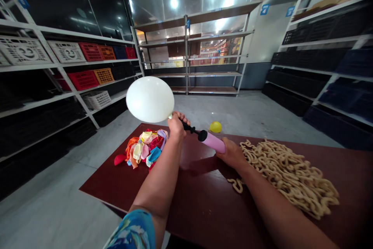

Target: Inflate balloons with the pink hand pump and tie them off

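Note:
An inflated white balloon floats above the left part of the dark red table. My left hand is closed round the balloon's neck where it meets the black nozzle of a pink hand pump. My right hand grips the pump's pink body just above the tabletop. A heap of limp coloured balloons lies on the table to the left of my left forearm.
A big pile of beige chain-like pieces covers the table's right side. A small yellow balloon sits beyond the far edge. Shelves with plastic crates line the left wall, dark shelving the right, an empty rack the back.

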A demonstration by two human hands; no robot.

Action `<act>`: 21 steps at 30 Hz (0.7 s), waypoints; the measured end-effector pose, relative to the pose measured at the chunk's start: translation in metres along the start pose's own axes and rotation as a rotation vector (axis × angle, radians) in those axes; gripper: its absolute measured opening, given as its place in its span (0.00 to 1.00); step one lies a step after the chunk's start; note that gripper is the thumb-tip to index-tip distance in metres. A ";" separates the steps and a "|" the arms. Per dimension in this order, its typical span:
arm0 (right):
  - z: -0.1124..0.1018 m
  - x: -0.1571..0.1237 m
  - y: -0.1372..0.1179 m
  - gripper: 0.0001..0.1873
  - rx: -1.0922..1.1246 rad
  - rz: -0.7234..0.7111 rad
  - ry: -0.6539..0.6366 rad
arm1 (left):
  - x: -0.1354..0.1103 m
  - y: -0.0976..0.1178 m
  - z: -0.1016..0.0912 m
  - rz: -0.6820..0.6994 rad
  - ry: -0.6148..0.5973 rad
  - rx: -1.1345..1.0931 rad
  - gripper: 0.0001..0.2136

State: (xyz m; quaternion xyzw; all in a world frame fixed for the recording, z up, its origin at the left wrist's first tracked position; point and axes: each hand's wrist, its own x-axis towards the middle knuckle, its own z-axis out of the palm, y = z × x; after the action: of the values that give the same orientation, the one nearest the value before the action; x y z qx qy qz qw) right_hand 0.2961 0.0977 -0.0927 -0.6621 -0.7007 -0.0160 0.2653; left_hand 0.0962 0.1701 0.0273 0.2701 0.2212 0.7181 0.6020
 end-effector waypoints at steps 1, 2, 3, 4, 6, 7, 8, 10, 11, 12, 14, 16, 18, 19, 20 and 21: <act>0.000 0.000 -0.002 0.13 0.005 -0.005 0.001 | -0.002 -0.007 0.000 -0.016 -0.004 0.006 0.08; 0.000 -0.001 -0.003 0.13 0.006 -0.008 0.002 | -0.004 -0.013 0.001 -0.031 -0.005 0.013 0.08; 0.001 -0.001 -0.003 0.13 0.005 -0.009 0.002 | -0.006 -0.019 0.001 -0.045 -0.005 0.019 0.08; 0.001 -0.001 -0.004 0.12 0.003 -0.010 0.001 | -0.007 -0.024 0.001 -0.057 -0.005 0.023 0.08; 0.002 -0.002 -0.003 0.12 -0.005 -0.002 0.007 | -0.009 -0.031 0.001 -0.075 0.002 0.024 0.08; 0.003 -0.002 -0.003 0.11 -0.007 0.003 0.008 | -0.009 -0.032 0.001 -0.080 0.006 0.022 0.08; 0.004 -0.001 -0.002 0.11 -0.007 0.010 0.009 | -0.009 -0.031 0.001 -0.079 0.011 0.022 0.08; 0.005 0.000 -0.001 0.12 0.002 0.018 0.014 | -0.006 -0.022 0.002 -0.065 0.019 0.024 0.08; 0.006 0.001 0.000 0.12 0.008 0.016 0.014 | -0.005 -0.015 0.002 -0.048 0.022 0.026 0.08; 0.006 0.002 0.002 0.13 0.013 0.015 0.013 | -0.003 -0.006 0.002 -0.028 0.021 0.025 0.08; 0.005 0.003 0.005 0.14 0.016 0.016 0.005 | 0.001 0.013 0.001 0.028 0.028 0.014 0.08; 0.004 0.003 0.008 0.16 0.014 0.027 -0.002 | 0.002 0.031 0.000 0.079 0.023 0.004 0.08; 0.002 0.003 0.010 0.16 0.023 0.032 0.003 | 0.002 0.042 0.000 0.114 0.009 0.003 0.08; 0.002 0.002 0.011 0.16 0.031 0.029 0.010 | 0.001 0.045 0.000 0.124 0.002 0.002 0.08; 0.001 0.002 0.011 0.16 0.037 0.024 0.018 | 0.000 0.046 0.001 0.127 -0.002 0.001 0.08; 0.001 0.001 0.010 0.16 0.038 0.019 0.026 | -0.001 0.044 0.002 0.125 -0.004 -0.002 0.08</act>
State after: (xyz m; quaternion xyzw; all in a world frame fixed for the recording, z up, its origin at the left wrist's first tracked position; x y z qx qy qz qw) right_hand 0.3052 0.1005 -0.0966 -0.6634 -0.6910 -0.0085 0.2870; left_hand 0.0642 0.1616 0.0568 0.2842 0.2023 0.7539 0.5567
